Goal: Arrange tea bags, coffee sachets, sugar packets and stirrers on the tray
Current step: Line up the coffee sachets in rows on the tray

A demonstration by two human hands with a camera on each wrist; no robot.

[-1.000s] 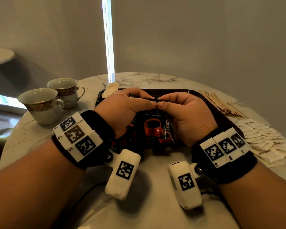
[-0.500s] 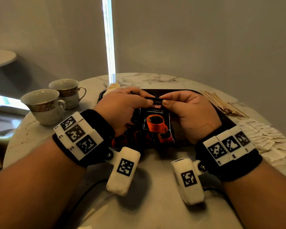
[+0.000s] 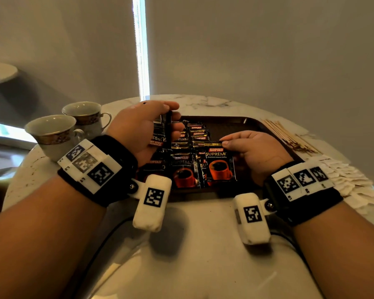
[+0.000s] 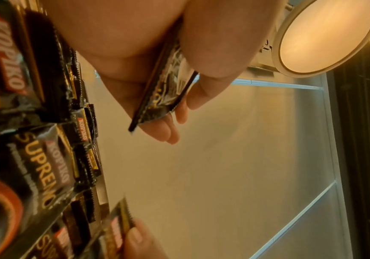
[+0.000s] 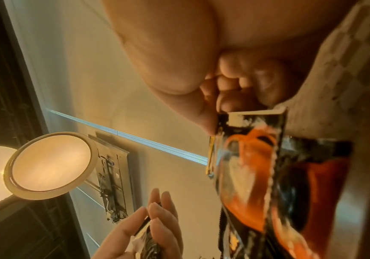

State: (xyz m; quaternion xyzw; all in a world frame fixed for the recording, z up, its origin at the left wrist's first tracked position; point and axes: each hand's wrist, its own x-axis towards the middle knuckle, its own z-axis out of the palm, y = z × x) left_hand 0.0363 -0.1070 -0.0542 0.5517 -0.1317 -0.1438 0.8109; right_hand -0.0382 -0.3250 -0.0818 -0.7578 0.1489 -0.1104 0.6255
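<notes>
Head view: left hand point(image 3: 143, 128), upper centre-left, grips a stack of coffee sachets point(image 3: 161, 131) on edge over the tray point(image 3: 253, 124). Right hand point(image 3: 255, 152) pinches the top edge of a front sachet point(image 3: 219, 164) lying among the rows on the tray. Stirrers point(image 3: 289, 137) and white packets point(image 3: 350, 180) at right, two cups point(image 3: 52, 134) at left.

Left wrist view: fingers point(image 4: 157, 129) clamp the stack, upper centre.

Right wrist view: thumb and fingers point(image 5: 204, 108) pinch the sachet's corner, centre right.
</notes>
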